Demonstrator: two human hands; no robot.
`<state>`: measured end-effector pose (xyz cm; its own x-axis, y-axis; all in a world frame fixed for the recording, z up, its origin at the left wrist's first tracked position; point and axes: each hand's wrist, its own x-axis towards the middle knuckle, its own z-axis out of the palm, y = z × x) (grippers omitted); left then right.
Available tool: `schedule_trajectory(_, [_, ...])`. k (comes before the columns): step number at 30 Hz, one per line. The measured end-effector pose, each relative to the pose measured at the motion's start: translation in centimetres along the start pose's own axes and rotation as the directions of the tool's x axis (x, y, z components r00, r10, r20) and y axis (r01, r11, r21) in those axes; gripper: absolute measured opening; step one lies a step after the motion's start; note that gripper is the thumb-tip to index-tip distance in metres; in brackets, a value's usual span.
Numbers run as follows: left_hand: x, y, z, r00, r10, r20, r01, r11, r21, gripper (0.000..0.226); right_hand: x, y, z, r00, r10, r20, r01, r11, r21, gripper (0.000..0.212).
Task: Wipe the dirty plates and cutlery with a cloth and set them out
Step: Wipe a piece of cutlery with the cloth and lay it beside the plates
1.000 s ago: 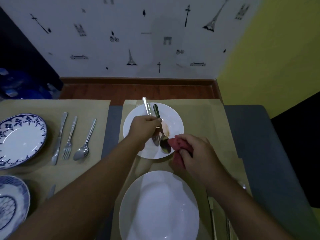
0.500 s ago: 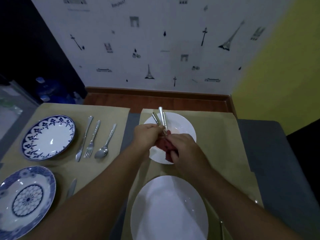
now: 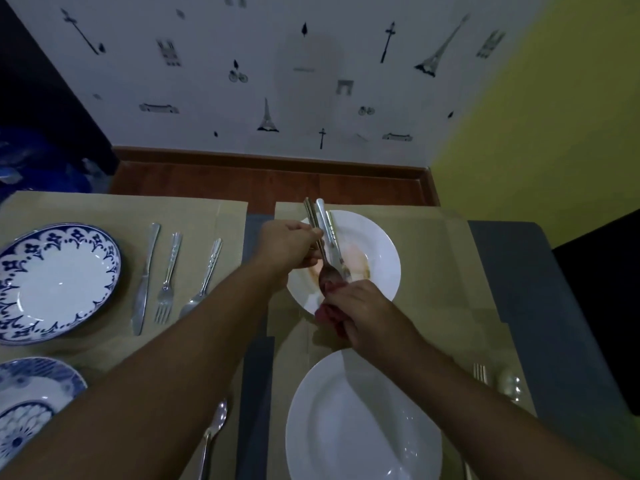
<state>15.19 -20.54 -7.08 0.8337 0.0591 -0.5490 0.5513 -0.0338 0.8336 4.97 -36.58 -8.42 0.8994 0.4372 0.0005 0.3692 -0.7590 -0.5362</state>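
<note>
My left hand (image 3: 289,245) grips a bundle of cutlery (image 3: 323,233) by the handles, a spoon and other pieces, held over a stained white plate (image 3: 379,251). The spoon bowl (image 3: 329,279) points toward me. My right hand (image 3: 360,311) holds a red cloth (image 3: 327,315) bunched at the tips of the cutlery, touching them. A clean white plate (image 3: 360,420) lies nearer to me on the same tan placemat (image 3: 440,271).
To the left lies another placemat with a blue-patterned plate (image 3: 57,282) and a knife (image 3: 145,278), fork (image 3: 168,278) and spoon (image 3: 202,277) in a row. A second blue plate (image 3: 31,407) sits at the near left. A fork (image 3: 480,373) and spoon (image 3: 509,384) lie right of my arm.
My right hand with the cloth slid down the cutlery toward me, from the handles' middle to the tips. The spoon bowl shows again. My left hand kept its grip.
</note>
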Motion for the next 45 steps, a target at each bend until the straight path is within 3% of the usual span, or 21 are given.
schedule_trajectory(7, [-0.2, 0.3, 0.7, 0.998, 0.043, 0.037, -0.044, 0.999, 0.029, 0.008, 1.7, 0.7, -0.3, 0.999, 0.05, 0.02, -0.05, 0.998, 0.034, 0.023])
schedule_trajectory(12, [0.9, 0.5, 0.5, 1.0, 0.027, -0.016, -0.028, 0.997, -0.078, 0.011, -0.5, 1.5, -1.1, 0.996, 0.023, 0.09, -0.028, 0.998, 0.053, 0.021])
schedule_trajectory(17, [1.4, -0.2, 1.8, 0.991, -0.125, -0.045, 0.117, 0.981, -0.152, 0.013, -0.9, 3.3, -2.3, 0.992, 0.074, -0.107, -0.069, 0.996, 0.058, 0.032])
schedule_trajectory(22, [0.7, -0.9, 3.0, 0.975, -0.221, -0.016, 0.212, 0.952, -0.218, 0.014, -0.7, 3.4, -3.4, 0.984, 0.123, -0.125, -0.109, 0.988, 0.113, 0.039])
schedule_trajectory(30, [0.4, -1.4, 3.8, 0.98, -0.177, -0.087, 0.149, 0.954, -0.261, 0.021, -1.1, 3.2, -4.3, 0.976, 0.147, -0.158, -0.122, 0.979, 0.163, 0.036])
schedule_trajectory(37, [0.5, -1.0, 4.3, 0.973, -0.17, -0.158, 0.117, 0.946, -0.303, 0.012, -1.2, 3.0, -4.8, 0.971, 0.157, -0.182, -0.125, 0.977, 0.174, 0.036])
schedule_trajectory(45, [0.2, -1.0, 4.1, 0.97, -0.223, -0.097, 0.188, 0.941, -0.282, 0.022, -0.7, 2.7, -4.6, 0.968, 0.177, -0.175, -0.148, 0.975, 0.166, 0.037])
